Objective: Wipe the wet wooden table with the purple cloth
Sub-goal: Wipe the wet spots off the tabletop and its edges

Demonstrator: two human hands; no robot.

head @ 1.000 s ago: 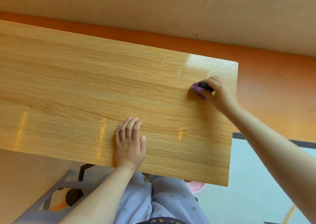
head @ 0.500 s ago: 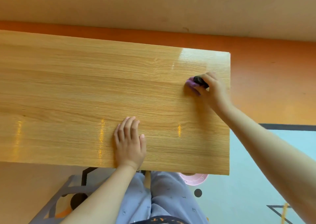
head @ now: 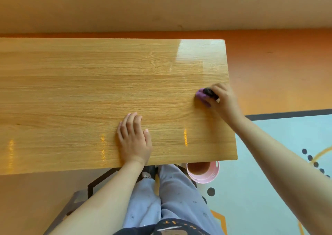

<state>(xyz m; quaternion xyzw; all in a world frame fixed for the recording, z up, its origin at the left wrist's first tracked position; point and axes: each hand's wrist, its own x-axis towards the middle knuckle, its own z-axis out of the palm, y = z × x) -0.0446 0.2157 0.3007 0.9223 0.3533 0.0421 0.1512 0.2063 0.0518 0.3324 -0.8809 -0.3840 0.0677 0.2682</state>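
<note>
Through the head camera I look down on the wooden table (head: 71, 91), a long light-brown top that fills the left and the middle of my view and ends with its right edge inside the picture. The right hand (head: 223, 100) is at this right edge, about halfway between the far side and the near side. Its fingers are curled round the purple cloth (head: 201, 96), which is bunched into a small lump and pressed down on the wood. The cloth sticks out from the hand toward the left, and on top of it, at the fingertips, I see a dark part (head: 209, 91); I cannot tell what this is. The left hand (head: 134, 142) lies flat on the table close to the near edge, palm down, with the four fingers straight and pressed together and the thumb a little apart; it holds nothing. The far right corner of the table shines strongly, and some short bright streaks stand along the near side. Below the near edge I see the person's pale blue trousers (head: 176, 198) and just beside them, on the right, a pink basin (head: 208, 180), partly hidden under the table. The orange floor (head: 278, 64) lies to the right of the table, a pale blue mat (head: 260, 189) lies nearer to me, and a beige wall (head: 161, 4) stands behind
</note>
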